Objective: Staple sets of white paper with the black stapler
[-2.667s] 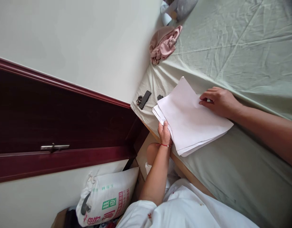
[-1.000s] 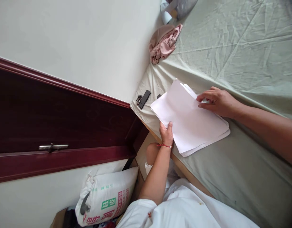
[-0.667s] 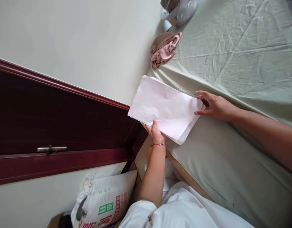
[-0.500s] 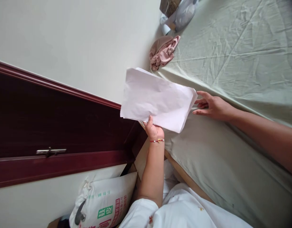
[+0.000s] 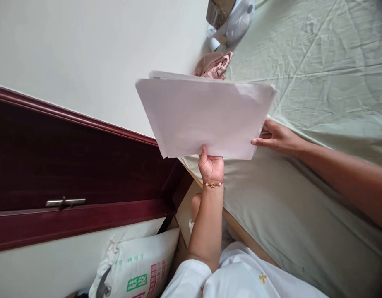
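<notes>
A stack of white paper sheets (image 5: 203, 116) is raised in front of me, its broad blank side showing and its edges slightly uneven. My left hand (image 5: 211, 167), wearing a red string bracelet, is closed on the lower edge, thumb in front and the other fingers hidden behind. At the stack's right edge is my right hand (image 5: 277, 136). Its thumb lies over the front of the paper near the lower right corner, while its fingers pass partly out of sight behind the edge.
A bed with a pale green sheet (image 5: 318, 82) spreads to the right. Pink cloth (image 5: 215, 64), a cardboard box (image 5: 220, 12) and a plastic bag (image 5: 239, 25) lie by the wall. On the left are a dark red wooden panel with a metal latch (image 5: 66, 203) and a printed white sack (image 5: 138, 265).
The stack has turned to lie more level and face me more fully, its right end rising. My right hand has gone from beside the edge to around it.
</notes>
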Action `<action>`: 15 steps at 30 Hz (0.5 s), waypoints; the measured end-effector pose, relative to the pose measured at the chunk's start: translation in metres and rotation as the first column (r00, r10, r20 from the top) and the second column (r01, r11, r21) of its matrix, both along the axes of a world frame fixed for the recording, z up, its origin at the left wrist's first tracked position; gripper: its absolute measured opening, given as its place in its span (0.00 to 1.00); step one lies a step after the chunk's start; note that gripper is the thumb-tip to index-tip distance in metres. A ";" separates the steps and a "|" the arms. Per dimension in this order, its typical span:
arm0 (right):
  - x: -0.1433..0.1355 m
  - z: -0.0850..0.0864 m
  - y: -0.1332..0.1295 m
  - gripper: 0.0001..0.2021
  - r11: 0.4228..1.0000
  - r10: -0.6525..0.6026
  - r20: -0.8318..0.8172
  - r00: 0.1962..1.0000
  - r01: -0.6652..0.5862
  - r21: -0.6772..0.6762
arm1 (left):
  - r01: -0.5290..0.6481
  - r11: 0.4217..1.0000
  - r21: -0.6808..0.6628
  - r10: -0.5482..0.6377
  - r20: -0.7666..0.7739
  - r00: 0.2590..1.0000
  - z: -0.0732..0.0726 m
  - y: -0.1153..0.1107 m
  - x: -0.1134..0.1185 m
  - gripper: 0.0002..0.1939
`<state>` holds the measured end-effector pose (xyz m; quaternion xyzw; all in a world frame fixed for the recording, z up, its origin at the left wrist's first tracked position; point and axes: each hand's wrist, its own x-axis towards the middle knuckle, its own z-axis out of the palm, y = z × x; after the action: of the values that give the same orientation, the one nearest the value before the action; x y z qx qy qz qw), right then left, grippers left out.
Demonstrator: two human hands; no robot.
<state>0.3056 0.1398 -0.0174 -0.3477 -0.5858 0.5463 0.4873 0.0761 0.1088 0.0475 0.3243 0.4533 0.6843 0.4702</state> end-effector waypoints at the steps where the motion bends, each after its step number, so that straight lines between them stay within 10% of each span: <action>1: 0.000 0.001 0.000 0.35 0.999 0.034 -0.082 0.996 -0.037 -0.039 | 0.030 1.000 0.010 -0.030 0.017 0.999 0.002 -0.002 0.006 0.16; 5: 0.002 -0.003 -0.002 0.23 0.973 0.042 -0.297 0.954 -0.106 -0.205 | 0.118 0.992 -0.053 -0.112 0.091 0.989 -0.004 -0.009 0.014 0.11; 10: 0.004 -0.007 -0.003 0.19 0.931 -0.064 -0.371 0.926 -0.078 -0.356 | 0.005 0.979 -0.204 0.008 0.063 0.998 -0.027 -0.017 -0.034 0.04; 15: 0.009 -0.003 -0.006 0.17 0.911 0.007 -0.373 0.928 -0.160 -0.379 | -0.048 0.999 -0.025 0.039 -0.282 0.959 -0.017 -0.035 -0.092 0.26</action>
<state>0.3142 0.1343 -0.0207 -0.3075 -0.3746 0.7306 0.4809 -0.0162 0.0736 0.0302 0.4009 0.5332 0.6341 0.3911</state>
